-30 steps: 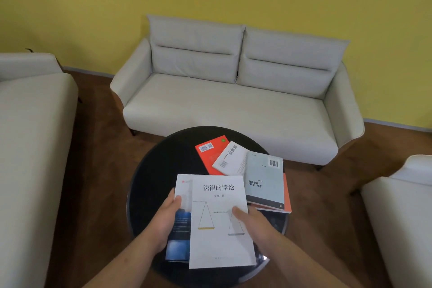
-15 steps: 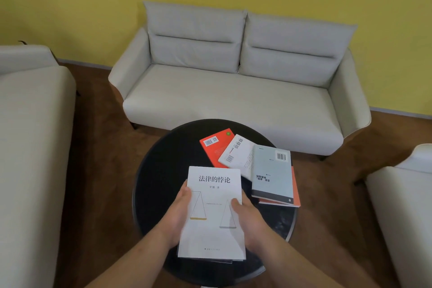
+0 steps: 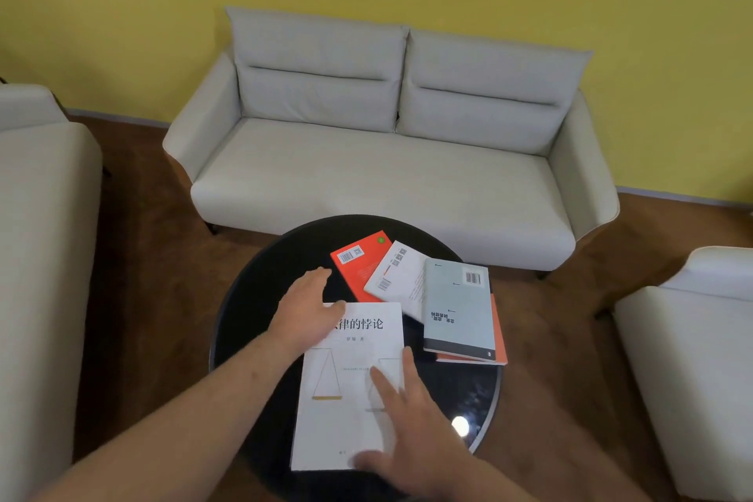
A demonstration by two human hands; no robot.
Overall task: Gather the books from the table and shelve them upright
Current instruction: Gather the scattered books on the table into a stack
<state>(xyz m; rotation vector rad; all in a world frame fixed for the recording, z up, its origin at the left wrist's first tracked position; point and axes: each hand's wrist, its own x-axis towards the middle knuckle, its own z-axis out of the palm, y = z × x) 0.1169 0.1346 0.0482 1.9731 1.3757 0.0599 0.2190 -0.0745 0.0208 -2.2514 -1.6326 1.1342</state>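
Note:
A large white book (image 3: pixel 350 387) with a scales drawing lies at the near side of the round black table (image 3: pixel 248 310). My right hand (image 3: pixel 411 432) lies on its lower right corner, fingers on the cover and thumb at the bottom edge. My left hand (image 3: pixel 305 306) is open, reaching past the book's top left corner, with its fingertips close to a red-orange book (image 3: pixel 356 267). Overlapping that one are a small white book (image 3: pixel 401 277) and a pale blue-grey book (image 3: pixel 458 310), which lies on an orange book (image 3: pixel 500 342).
A pale two-seat sofa (image 3: pixel 387 175) stands behind the table against the yellow wall. Another sofa (image 3: pixel 36 257) is on the left and an armchair (image 3: pixel 701 359) on the right. Brown carpet (image 3: pixel 155 257) surrounds the table. No shelf is in view.
The white book was squared over a blue book beneath it, now hidden. My left hand has let go of its left edge and moved forward toward the red-orange book. My right hand stays on it.

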